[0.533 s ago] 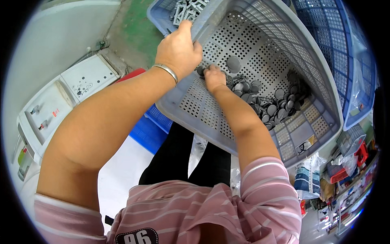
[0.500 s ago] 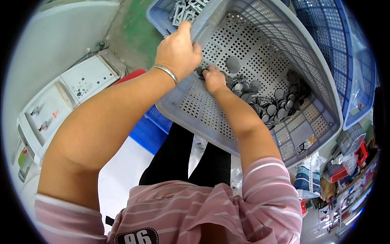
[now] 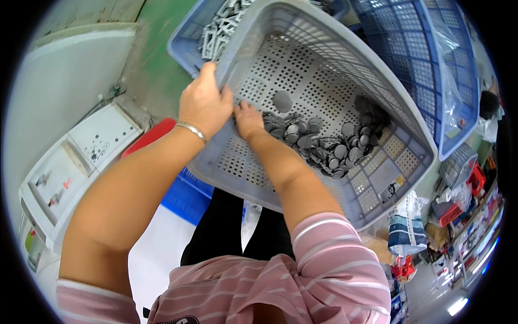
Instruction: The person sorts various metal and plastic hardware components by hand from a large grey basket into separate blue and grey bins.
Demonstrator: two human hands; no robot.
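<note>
Dark grey, flat, round discs (image 3: 340, 151) lie heaped inside a large grey plastic basket (image 3: 234, 181) with perforated walls and floor, which fills the upper centre and right of the frame. The heap forms a loose band from the middle of the frame toward the right, thickest near the basket's right-hand corner. One larger grey disc (image 3: 282, 101) lies apart from the heap, just above its left end.

A person seen from above, in a pink shirt with white stripes (image 3: 334, 254) and black trousers (image 3: 213, 227), reaches both bare arms into the scene from the lower edge. The left hand (image 3: 206, 101), with a silver metal bracelet (image 3: 191, 129) on its wrist, grasps the basket's left rim. The right hand (image 3: 249, 120) is inside the basket, low against its left end and just beside the discs; its fingertips are blurred, so whether it holds anything cannot be told.

At upper centre-left, a blue plastic basket (image 3: 182, 44) carries silver rectangular metal frames (image 3: 220, 28). Tall blue mesh baskets (image 3: 396, 43) stand at upper right. A white appliance with two small taps (image 3: 100, 137) fills the left side.
</note>
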